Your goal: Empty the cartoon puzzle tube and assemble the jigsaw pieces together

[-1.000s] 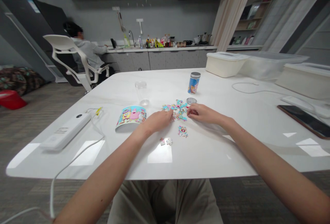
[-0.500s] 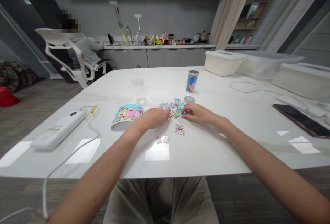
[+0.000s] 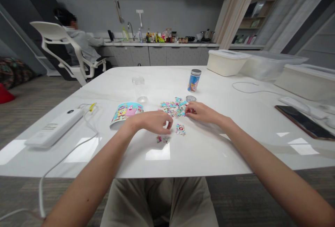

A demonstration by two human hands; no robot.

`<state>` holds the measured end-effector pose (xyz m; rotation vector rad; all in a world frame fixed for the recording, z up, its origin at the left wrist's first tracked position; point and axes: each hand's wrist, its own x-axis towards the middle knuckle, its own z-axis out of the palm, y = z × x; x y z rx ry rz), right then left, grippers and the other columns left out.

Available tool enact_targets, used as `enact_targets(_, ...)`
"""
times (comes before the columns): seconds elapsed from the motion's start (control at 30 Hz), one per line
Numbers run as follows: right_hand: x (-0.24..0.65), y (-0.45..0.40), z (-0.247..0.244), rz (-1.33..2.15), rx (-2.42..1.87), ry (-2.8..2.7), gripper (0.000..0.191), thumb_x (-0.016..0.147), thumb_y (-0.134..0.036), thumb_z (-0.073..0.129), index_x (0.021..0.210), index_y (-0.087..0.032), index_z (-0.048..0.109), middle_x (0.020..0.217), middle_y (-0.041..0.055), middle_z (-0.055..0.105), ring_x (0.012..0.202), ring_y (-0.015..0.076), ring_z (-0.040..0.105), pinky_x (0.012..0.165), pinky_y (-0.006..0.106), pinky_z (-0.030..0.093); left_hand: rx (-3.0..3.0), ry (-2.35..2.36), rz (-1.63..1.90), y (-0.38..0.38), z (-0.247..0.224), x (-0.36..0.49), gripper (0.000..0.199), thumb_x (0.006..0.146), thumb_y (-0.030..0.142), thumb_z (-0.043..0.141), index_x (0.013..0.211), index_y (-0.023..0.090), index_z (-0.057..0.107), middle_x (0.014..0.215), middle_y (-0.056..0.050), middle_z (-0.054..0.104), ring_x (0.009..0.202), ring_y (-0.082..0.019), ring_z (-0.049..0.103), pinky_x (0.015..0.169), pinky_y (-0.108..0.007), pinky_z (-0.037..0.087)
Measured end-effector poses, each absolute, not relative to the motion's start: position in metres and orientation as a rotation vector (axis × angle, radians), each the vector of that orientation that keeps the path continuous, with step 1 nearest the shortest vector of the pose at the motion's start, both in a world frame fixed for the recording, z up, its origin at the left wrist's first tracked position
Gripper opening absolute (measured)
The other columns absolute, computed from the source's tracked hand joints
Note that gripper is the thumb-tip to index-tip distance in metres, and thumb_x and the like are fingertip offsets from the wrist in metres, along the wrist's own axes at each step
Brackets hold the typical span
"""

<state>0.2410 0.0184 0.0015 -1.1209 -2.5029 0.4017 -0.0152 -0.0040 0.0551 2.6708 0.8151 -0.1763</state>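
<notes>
The left hand (image 3: 158, 122) hovers palm down between the puzzle pile and two loose pieces (image 3: 162, 139), its thumb and forefinger curled with a gap between them. The right hand (image 3: 200, 112) is at the pile's right edge, fingers bent and close together; whether they pinch a piece cannot be told.

The puzzle pile (image 3: 174, 107) lies on the white tabletop (image 3: 209, 153) in front of and between the hands, its longer spread running left to right, its pieces pointing in mixed directions. Nearer the person is a joined section (image 3: 180, 129), face up, its printed character upright as the person sees it, its long axis running roughly away from the body.

Left of the pile, a curved picture sheet (image 3: 125, 112) arches with its long axis mostly left to right. Behind it a clear jar (image 3: 139, 89) stands upright. A round lid (image 3: 191, 98) lies flat just beyond the right hand, with a blue canister (image 3: 194, 80) upright behind it. Farther out are a white power strip (image 3: 56, 126) at left, and a phone (image 3: 305, 121) and lidded bins (image 3: 227, 63) at right.
</notes>
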Motion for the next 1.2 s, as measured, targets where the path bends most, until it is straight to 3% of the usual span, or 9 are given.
enact_targets(0.2, 0.24, 0.016, 0.004, 0.361, -1.155, -2.502, 0.013, 0.087, -0.022, 0.052, 0.086, -0.018, 0.064, 0.082, 0.0051, 0.058, 0.073, 0.0168, 0.053, 0.069, 0.031, 0.043, 2.594, 0.916, -0.314, -0.004, 0.061, -0.018, 0.013, 0.074, 0.026, 0.06, 0.08, 0.018, 0.069, 0.075, -0.003, 0.066, 0.066, -0.015, 0.056, 0.063, -0.026, 0.039)
enact_targets(0.43, 0.243, 0.018, 0.005, 0.375, -1.207, -2.506, 0.013, 0.085, -0.022, 0.053, 0.085, -0.018, 0.065, 0.081, 0.0058, 0.058, 0.074, 0.0183, 0.054, 0.07, 0.032, 0.043, 2.433, 0.998, -0.415, 0.001, 0.06, -0.028, 0.03, 0.067, 0.049, 0.071, 0.07, 0.019, 0.067, 0.066, 0.0, 0.064, 0.057, -0.014, 0.053, 0.054, -0.026, 0.034)
enact_targets(0.6, 0.242, 0.016, 0.006, 0.358, -1.243, -2.493, 0.013, 0.086, -0.022, 0.052, 0.084, -0.018, 0.064, 0.081, 0.0056, 0.059, 0.074, 0.0185, 0.054, 0.07, 0.031, 0.041, 2.377, 0.988, -0.439, 0.003, 0.059, -0.031, 0.034, 0.057, 0.049, 0.078, 0.074, 0.021, 0.07, 0.075, -0.001, 0.067, 0.063, -0.015, 0.056, 0.054, -0.025, 0.035)
enact_targets(0.83, 0.245, 0.021, 0.003, 0.305, -1.251, -2.492, 0.014, 0.086, -0.023, 0.052, 0.083, -0.018, 0.065, 0.079, 0.0051, 0.06, 0.074, 0.0176, 0.054, 0.07, 0.03, 0.041, 2.345, 0.939, -0.482, -0.001, 0.067, -0.03, 0.018, 0.064, 0.034, 0.074, 0.076, 0.021, 0.071, 0.074, 0.001, 0.067, 0.064, -0.013, 0.057, 0.057, -0.023, 0.036)
enact_targets(1.0, 0.248, 0.023, 0.001, 0.221, -1.319, -2.451, 0.013, 0.085, -0.021, 0.054, 0.082, -0.017, 0.067, 0.076, 0.0046, 0.062, 0.072, 0.0168, 0.055, 0.069, 0.029, 0.041, 2.408, 0.929, -0.473, 0.001, 0.065, -0.031, 0.022, 0.064, 0.031, 0.073, 0.083, 0.021, 0.07, 0.081, 0.0, 0.067, 0.069, -0.014, 0.058, 0.06, -0.023, 0.039)
enact_targets(1.2, 0.248, 0.022, 0.003, 0.219, -1.35, -2.45, 0.013, 0.085, -0.02, 0.055, 0.084, -0.017, 0.067, 0.078, 0.005, 0.064, 0.073, 0.0172, 0.057, 0.069, 0.028, 0.041, 2.454, 0.981, -0.475, 0.0, 0.066, -0.032, 0.037, 0.062, 0.04, 0.074, 0.093, 0.022, 0.068, 0.081, -0.001, 0.064, 0.075, -0.017, 0.06, 0.06, -0.023, 0.04)
